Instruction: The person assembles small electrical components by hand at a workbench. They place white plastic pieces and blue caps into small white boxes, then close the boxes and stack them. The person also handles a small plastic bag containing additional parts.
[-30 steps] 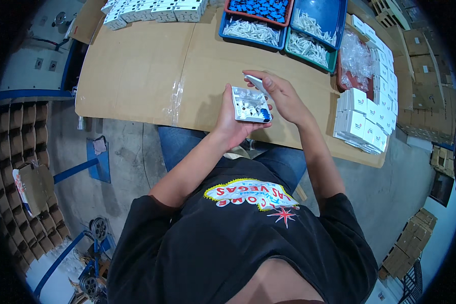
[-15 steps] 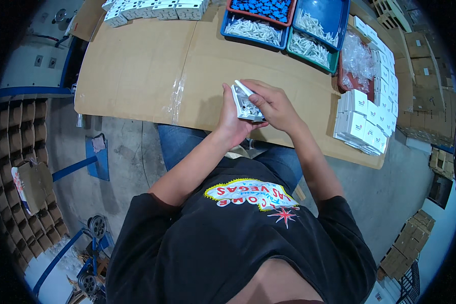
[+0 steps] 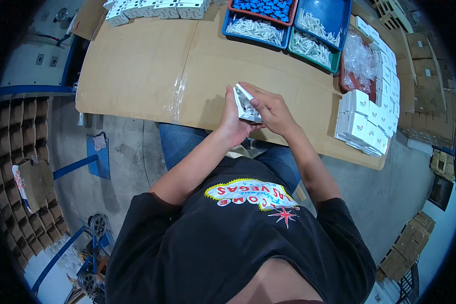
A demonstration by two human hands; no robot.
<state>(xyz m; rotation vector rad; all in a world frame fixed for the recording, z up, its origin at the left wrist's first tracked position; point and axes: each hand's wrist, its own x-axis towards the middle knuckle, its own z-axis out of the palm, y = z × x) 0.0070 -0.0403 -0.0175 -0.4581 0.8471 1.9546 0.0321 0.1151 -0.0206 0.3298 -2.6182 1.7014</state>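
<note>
White card box (image 3: 237, 107) held in the air over the near edge of the cardboard-topped table (image 3: 131, 71); its lid (image 3: 244, 92) leans in, partly closed. Small pale pieces inside are too shadowed for me to sort. Left hand (image 3: 230, 122) half curled, cupping the box's side and underside, most fingers hidden behind it. Right hand (image 3: 272, 112) bent, gripping the lid and covering the box's right side. Beyond: blue tray (image 3: 253, 42) and green tray (image 3: 311, 61) of white sticks; red tray (image 3: 261, 18) of blue pieces, cut off above. Right, stacked boxes (image 3: 358, 115) partly block crumpled clear plastic (image 3: 359, 60).
</note>
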